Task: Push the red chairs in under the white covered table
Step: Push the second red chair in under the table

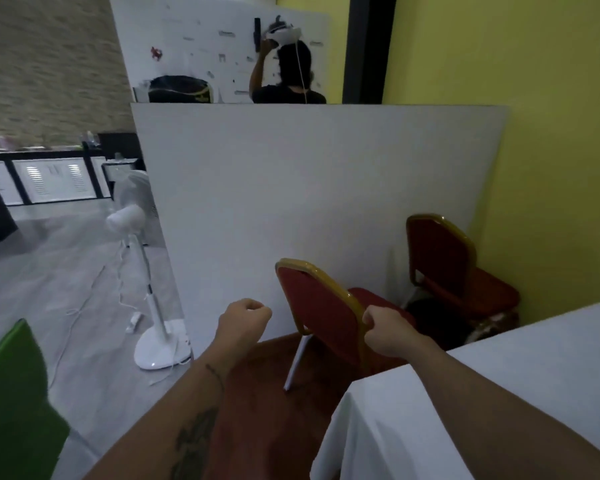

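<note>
Two red chairs with gold frames stand by the white covered table (499,393) at the lower right. The near chair (321,313) has its back toward me and sits just off the table's corner. My right hand (387,332) is closed around the right edge of its backrest frame. A little left of that backrest, my left hand (245,322) hangs in a fist, apart from the chair and holding nothing. The far chair (440,258) stands in the corner by the yellow wall, its seat partly behind the table edge.
A tall white partition board (291,188) stands right behind the chairs. A white pedestal fan (153,306) with a loose cable sits on the grey floor at left. A green object (14,393) is at the lower left. Another person (288,74) stands beyond the partition.
</note>
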`<state>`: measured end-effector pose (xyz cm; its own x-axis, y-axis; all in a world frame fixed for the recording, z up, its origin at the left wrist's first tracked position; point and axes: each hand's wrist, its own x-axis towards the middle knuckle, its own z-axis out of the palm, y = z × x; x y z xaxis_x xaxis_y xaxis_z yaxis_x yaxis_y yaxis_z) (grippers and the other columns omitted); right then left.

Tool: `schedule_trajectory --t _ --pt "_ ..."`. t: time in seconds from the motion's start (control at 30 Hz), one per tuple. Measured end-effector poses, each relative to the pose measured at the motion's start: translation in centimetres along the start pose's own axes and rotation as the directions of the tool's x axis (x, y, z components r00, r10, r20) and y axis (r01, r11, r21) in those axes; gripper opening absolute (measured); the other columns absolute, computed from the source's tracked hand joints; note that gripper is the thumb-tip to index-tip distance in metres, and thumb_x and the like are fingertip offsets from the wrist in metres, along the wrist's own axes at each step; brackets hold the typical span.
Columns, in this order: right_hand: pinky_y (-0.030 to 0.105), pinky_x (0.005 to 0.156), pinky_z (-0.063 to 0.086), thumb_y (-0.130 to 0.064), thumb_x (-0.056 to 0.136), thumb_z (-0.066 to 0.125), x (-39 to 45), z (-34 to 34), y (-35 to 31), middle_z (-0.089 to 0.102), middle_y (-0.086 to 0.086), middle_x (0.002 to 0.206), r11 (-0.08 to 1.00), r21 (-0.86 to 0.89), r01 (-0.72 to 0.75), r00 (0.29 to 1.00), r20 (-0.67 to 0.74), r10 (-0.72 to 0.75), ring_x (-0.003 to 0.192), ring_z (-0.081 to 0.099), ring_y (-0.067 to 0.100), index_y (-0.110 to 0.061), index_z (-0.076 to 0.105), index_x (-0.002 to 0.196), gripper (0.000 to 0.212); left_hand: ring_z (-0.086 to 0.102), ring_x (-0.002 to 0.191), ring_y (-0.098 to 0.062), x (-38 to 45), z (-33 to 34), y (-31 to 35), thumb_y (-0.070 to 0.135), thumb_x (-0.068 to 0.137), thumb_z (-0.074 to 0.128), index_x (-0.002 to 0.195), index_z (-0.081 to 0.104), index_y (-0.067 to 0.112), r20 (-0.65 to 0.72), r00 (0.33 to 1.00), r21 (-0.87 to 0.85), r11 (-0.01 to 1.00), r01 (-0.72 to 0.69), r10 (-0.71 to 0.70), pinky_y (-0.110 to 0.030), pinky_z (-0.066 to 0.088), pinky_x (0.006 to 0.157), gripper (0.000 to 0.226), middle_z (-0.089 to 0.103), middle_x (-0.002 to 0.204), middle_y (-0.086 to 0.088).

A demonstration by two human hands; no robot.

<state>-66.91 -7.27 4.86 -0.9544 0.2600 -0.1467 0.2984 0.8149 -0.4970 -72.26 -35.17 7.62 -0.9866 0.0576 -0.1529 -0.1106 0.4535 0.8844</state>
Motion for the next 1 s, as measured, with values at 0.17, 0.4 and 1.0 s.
schedule_trajectory --t 0.17,0.4,1.0 --pt "0.041 0.076 0.055 -0.014 0.074 0.052 4.2 0.7 -0.7 0.060 0.007 0.100 0.991 0.043 -0.128 0.991 -0.025 0.129 0.091 0.060 0.026 -0.016 0.058 0.098 0.025 0.063 0.112 -0.034 8.4 1.5 1.9 0.031 0.088 0.064 0.123 0.064 0.012 0.112 0.994 -0.044 0.999 -0.009 0.014 -0.051 0.053 0.100 0.039 0.066 0.118 -0.014" --pt "0.052 0.100 0.049 -0.026 0.078 0.052 10.8 0.5 0.5 0.051 0.005 0.127 0.957 0.003 -0.290 0.957 0.020 0.290 0.115 0.054 0.030 -0.023 0.049 0.131 0.053 0.060 0.100 -0.027 17.3 6.4 3.8 0.028 0.095 0.061 0.125 0.055 0.010 0.228 0.973 -0.160 0.984 0.078 -0.040 -0.047 0.051 0.096 0.036 0.061 0.111 -0.013" --pt "0.040 0.081 0.052 -0.030 0.083 0.057 21.4 6.8 -0.4 0.058 0.005 0.112 0.858 0.024 -0.513 0.858 0.032 0.512 0.101 0.060 0.027 -0.021 0.050 0.112 0.032 0.049 0.103 -0.033 33.4 17.8 5.6 0.013 0.088 0.066 0.151 0.014 0.001 0.375 0.801 -0.258 0.778 0.573 -0.466 -0.057 0.060 0.084 0.082 0.038 0.117 -0.007"
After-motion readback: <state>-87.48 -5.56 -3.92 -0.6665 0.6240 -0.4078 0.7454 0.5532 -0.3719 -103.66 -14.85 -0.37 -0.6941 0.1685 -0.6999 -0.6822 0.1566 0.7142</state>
